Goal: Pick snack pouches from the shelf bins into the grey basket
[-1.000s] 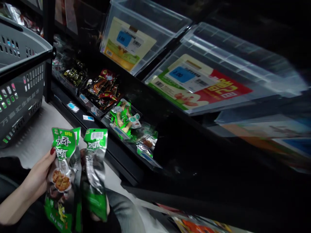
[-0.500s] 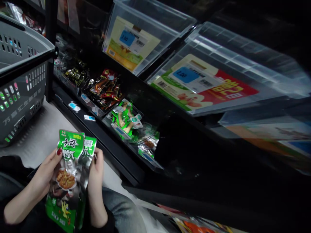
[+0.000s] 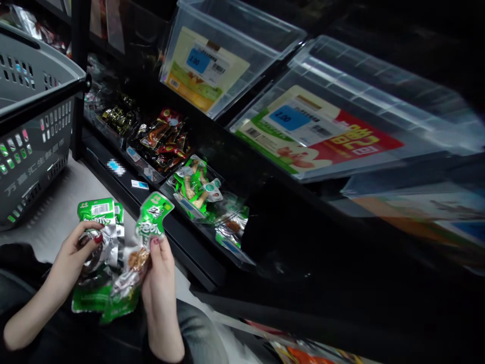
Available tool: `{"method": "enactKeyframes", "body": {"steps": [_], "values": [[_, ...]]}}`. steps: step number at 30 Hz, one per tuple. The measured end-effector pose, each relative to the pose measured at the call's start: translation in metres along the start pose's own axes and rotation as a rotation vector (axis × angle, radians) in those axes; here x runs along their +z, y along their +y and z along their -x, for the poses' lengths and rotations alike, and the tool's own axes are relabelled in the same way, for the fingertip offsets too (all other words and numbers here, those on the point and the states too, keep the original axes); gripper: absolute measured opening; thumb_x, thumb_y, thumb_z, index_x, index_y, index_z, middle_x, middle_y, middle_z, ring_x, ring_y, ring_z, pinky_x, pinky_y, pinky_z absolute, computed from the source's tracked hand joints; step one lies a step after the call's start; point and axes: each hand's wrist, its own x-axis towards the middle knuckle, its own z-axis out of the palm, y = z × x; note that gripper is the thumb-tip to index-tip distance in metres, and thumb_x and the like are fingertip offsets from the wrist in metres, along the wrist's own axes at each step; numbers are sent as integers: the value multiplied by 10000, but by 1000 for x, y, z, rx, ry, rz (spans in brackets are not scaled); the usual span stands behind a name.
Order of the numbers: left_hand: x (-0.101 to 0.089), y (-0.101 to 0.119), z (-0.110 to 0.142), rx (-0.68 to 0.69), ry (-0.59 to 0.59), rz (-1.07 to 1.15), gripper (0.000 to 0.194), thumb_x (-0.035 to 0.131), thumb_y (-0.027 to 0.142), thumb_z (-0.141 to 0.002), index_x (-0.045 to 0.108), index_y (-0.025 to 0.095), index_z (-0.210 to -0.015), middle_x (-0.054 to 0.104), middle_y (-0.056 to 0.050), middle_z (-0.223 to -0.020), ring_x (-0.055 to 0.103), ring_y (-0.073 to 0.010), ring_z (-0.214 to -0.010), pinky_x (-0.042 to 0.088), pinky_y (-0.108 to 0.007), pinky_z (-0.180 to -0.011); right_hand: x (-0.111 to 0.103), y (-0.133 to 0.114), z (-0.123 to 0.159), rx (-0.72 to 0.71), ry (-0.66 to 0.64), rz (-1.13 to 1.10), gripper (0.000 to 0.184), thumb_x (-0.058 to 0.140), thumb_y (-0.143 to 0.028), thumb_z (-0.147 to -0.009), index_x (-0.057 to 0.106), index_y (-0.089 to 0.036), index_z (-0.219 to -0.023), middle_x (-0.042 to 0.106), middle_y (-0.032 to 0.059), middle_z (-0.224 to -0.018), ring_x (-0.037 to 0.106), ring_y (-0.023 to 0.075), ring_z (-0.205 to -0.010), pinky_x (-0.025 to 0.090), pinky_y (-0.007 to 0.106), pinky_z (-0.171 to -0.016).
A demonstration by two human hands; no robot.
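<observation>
My left hand [image 3: 78, 258] is closed on green and silver snack packets [image 3: 108, 242], at least two, one behind the other, with a barcode near the top edge. In my right hand [image 3: 159, 275] a single green and silver snack packet [image 3: 138, 258] with a food picture is pinched along its right side. It is bent and tilted, and its lower end overlaps the left packets. Both hands are low in the view above my lap, in front of the shelf edge.
A grey shopping basket [image 3: 38, 146] stands at the left. On the low shelf are bins of dark snack packets [image 3: 162, 141], green-wrapped packets [image 3: 195, 184] and silver packets [image 3: 233, 222]. Clear plastic boxes [image 3: 261, 30] with price labels sit above. The black shelf edge [image 3: 159, 222] runs diagonally.
The packets, held together by both hands before, are now split. My right hand has drawn one away to the right, while my left hand keeps the others and their barcode side shows.
</observation>
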Motion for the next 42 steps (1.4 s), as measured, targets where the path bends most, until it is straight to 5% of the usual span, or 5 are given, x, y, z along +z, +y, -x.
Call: {"method": "enactKeyframes", "body": {"steps": [5,11,24,35,42], "values": [[5,11,4,-73,-26,57,252,629,344,-670,521,243,-874,496,68,-630,355,-44,-396,264,-150,-354,-14,-13,-3,327,-302,-715,178,551,-352,-730,453,-204,-736,358,-116,-475,177,8,-279,185,133,-288],[5,8,5,-81,-39,90,254,621,339,-680,518,252,-894,497,74,-625,373,-44,-403,292,-155,-383,-18,-12,1,244,-424,-901,302,458,-493,-760,367,-219,-671,211,-147,-400,25,4,-252,44,130,-249],[5,6,1,-67,-15,86,260,635,344,-672,508,251,-879,465,74,-607,335,-31,-380,265,-138,-348,-26,-34,8,-322,271,793,274,453,-406,-808,515,-181,-664,429,-51,-508,368,97,-476,258,230,-493],[8,12,3,75,64,120,784,667,213,-641,269,404,-1289,510,9,-1125,566,-117,-797,459,-193,-664,-12,-31,2,249,-196,-784,247,502,-210,-775,331,-198,-597,164,-109,-469,133,56,-372,222,145,-364],[8,4,0,-38,42,351,804,738,92,-501,420,247,-1222,612,-47,-1075,621,-171,-821,495,-220,-647,-13,-15,-8,249,-242,-881,215,484,-207,-783,348,-199,-617,213,-85,-518,243,64,-416,280,141,-402]]}}
